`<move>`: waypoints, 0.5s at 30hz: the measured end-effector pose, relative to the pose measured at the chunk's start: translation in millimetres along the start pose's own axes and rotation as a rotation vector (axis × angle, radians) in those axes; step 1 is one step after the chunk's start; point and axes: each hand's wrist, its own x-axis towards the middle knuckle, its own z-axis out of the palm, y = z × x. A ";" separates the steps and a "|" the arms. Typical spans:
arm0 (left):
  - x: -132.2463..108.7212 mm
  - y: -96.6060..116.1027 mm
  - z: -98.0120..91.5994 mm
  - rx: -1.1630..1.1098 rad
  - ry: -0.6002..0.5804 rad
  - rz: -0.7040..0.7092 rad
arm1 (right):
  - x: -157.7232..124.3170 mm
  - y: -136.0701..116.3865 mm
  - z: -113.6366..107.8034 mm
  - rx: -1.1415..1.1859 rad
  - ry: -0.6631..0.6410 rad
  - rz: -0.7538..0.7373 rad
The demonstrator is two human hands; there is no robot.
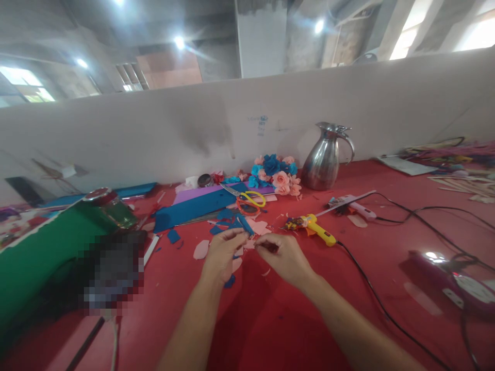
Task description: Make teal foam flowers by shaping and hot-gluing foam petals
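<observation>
Over the red table my left hand [226, 252] pinches a small rolled strip of blue paper [245, 225] between thumb and fingertips. Close to its lower end, my right hand [284, 256] has thumb and fingers pressed together; whatever is between them is too small to make out. Pink and blue paper scraps [201, 249] lie around and beneath both hands. Just beyond are scissors [247, 199] with one yellow and one orange handle, resting near sheets of blue paper [189, 208]. Right of my right hand lies a yellow glue gun [319, 230] with a dirty tip.
A bunch of blue and pink paper flowers [275, 172] stands beside a steel jug [323, 157] at the back wall. Farther right are a pink-and-white glue gun [358, 207], black cables and a power strip [460, 283]. A glass jar [112, 207] and green board [58, 250] stand left.
</observation>
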 end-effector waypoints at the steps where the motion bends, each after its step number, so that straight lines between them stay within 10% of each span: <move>1: 0.5 0.4 -0.7 -0.011 -0.010 0.006 | 0.5 0.0 -0.6 0.025 -0.009 0.006; 15: 0.4 5.1 -6.7 -0.014 -0.146 0.023 | 6.8 -2.9 -11.6 0.448 -0.221 0.156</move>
